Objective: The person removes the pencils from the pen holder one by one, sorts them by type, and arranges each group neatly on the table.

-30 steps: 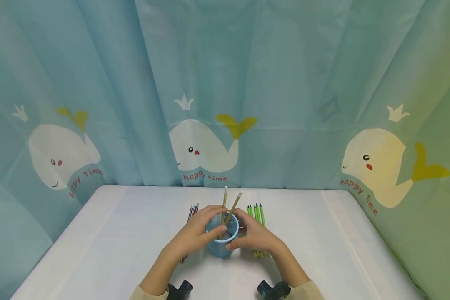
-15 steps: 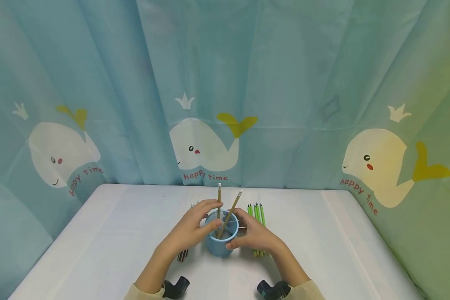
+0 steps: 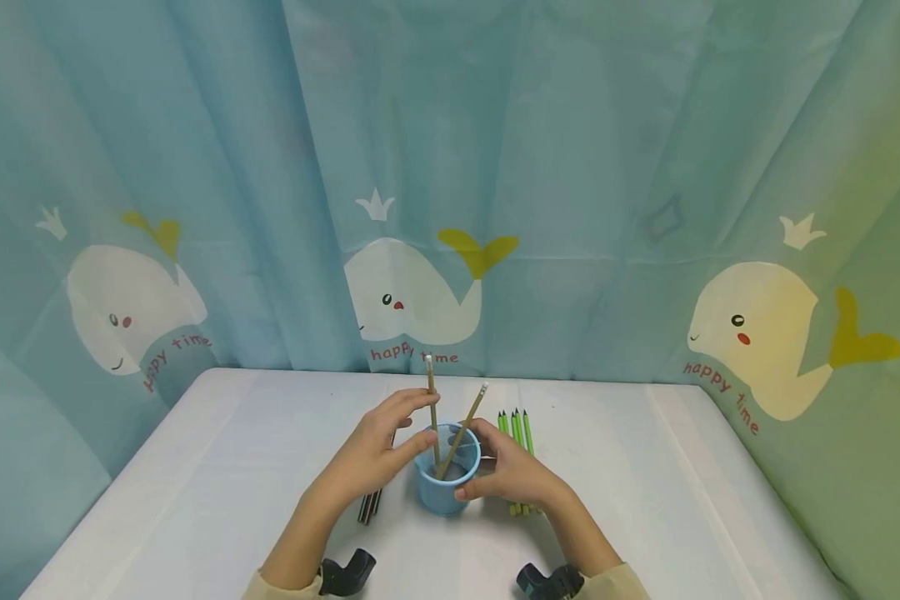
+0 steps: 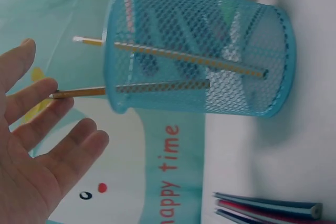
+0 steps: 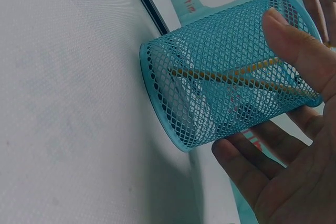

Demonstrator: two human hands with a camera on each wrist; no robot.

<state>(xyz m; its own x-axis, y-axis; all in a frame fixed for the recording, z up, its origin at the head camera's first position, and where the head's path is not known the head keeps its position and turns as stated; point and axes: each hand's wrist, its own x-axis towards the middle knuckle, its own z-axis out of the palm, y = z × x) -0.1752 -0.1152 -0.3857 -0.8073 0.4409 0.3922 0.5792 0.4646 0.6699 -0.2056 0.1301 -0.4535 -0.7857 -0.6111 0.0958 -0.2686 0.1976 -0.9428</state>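
Observation:
A blue mesh cup [image 3: 447,487] stands upright on the white table [image 3: 195,467]. My right hand [image 3: 489,463] grips its right side, thumb [image 5: 294,45] on the mesh and fingers behind. Two yellow pencils stick out of the cup. My left hand [image 3: 411,422] holds the left pencil [image 3: 432,400] between its fingertips, above the rim. In the left wrist view that held pencil [image 4: 84,92] ends short of the cup's [image 4: 199,56] bottom. The other pencil [image 3: 471,421] leans right, untouched, with its tip on the bottom.
Several green pencils [image 3: 517,427] lie on the table behind my right hand. Several dark pens [image 3: 370,505] lie under my left wrist. A whale-print curtain [image 3: 420,292] closes off the table's far edge and both sides.
My left hand has tilted its pencil from leaning right to leaning slightly left and raised it a little. The right hand and the cup have stayed put.

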